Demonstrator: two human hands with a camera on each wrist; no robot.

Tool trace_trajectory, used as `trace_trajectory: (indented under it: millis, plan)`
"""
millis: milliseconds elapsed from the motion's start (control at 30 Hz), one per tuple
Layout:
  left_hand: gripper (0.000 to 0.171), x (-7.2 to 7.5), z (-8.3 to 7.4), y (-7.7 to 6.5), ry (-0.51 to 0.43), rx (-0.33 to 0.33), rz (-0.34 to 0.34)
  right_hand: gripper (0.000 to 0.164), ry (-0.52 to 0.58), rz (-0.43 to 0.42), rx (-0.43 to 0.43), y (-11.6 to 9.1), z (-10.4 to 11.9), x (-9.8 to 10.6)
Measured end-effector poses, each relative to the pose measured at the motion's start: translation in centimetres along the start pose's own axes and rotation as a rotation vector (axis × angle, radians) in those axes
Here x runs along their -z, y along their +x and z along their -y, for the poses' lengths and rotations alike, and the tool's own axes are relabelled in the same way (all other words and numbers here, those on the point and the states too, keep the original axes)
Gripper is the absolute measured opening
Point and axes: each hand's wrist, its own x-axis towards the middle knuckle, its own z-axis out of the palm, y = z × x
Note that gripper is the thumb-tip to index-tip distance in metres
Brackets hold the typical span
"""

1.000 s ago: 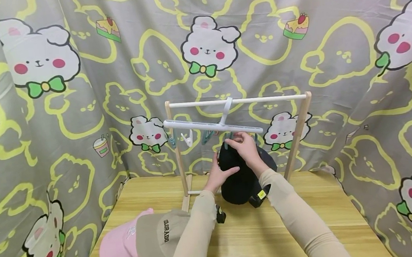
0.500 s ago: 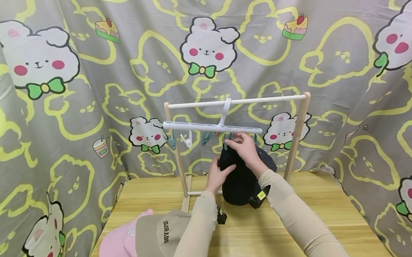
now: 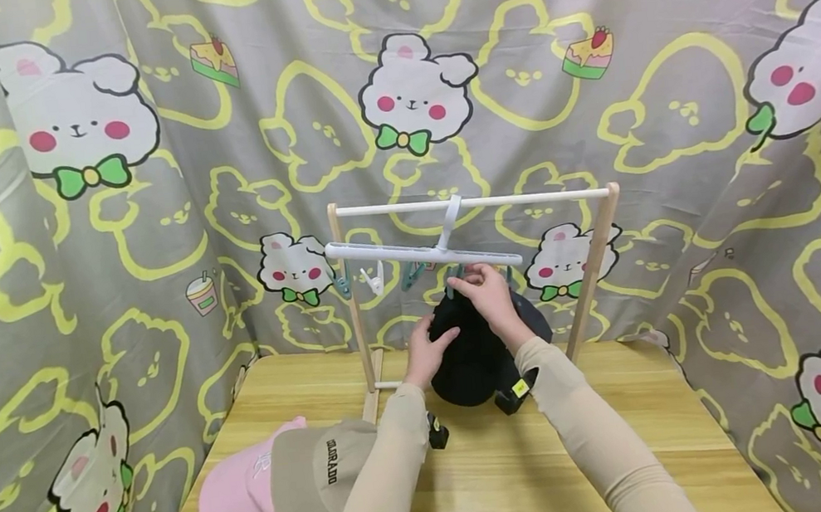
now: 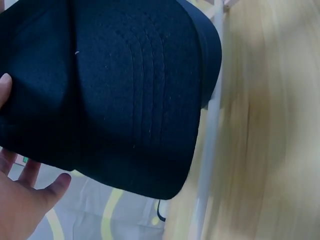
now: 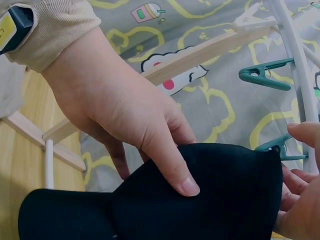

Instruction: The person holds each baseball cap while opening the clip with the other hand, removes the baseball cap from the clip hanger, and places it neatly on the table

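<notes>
A black cap (image 3: 462, 359) hangs below the pale hanger (image 3: 421, 251), its visor downward. My left hand (image 3: 428, 351) grips the cap's left side, thumb on the near face and fingers behind; the right wrist view shows this left hand (image 5: 120, 100) well. At the cap's top edge, my right hand (image 3: 488, 294) pinches a teal clip (image 5: 281, 146) between thumb and fingers. The left wrist view shows the cap's stitched visor (image 4: 150, 100) up close. Behind it hangs a second dark cap (image 3: 533, 316), mostly hidden.
The hanger hooks over the white bar (image 3: 524, 197) of a wooden rack (image 3: 592, 270). Other clips, including a white clip (image 3: 373, 277), hang at its left. A pink cap (image 3: 232, 492) and a beige cap (image 3: 313, 475) lie on the table (image 3: 669, 429), front left. Patterned curtains surround it.
My left hand has shifted slightly left, drawing the side of the black cap with it. My right hand stays at the teal clip.
</notes>
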Motion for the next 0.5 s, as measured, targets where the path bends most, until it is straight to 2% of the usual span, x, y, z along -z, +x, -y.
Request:
trace_trajectory:
  millis: [100,200,300,500]
  plan:
    - [0.063,0.4,-0.1,-0.1,0.032,-0.033,-0.027,0.059,0.005,-0.003,-0.006,0.0,0.0,-0.1]
    - [0.055,0.7,-0.5,-0.3,0.061,-0.053,-0.064,0.059,0.003,-0.005,-0.006,0.0,0.0,-0.1]
    - [0.044,0.9,-0.8,-0.2,0.074,-0.057,-0.086,0.061,0.007,-0.009,-0.005,0.0,0.0,-0.2]
    - [0.041,1.1,-1.1,-0.4,0.109,-0.031,-0.102,0.058,-0.009,-0.028,-0.009,0.1,0.0,-0.5]
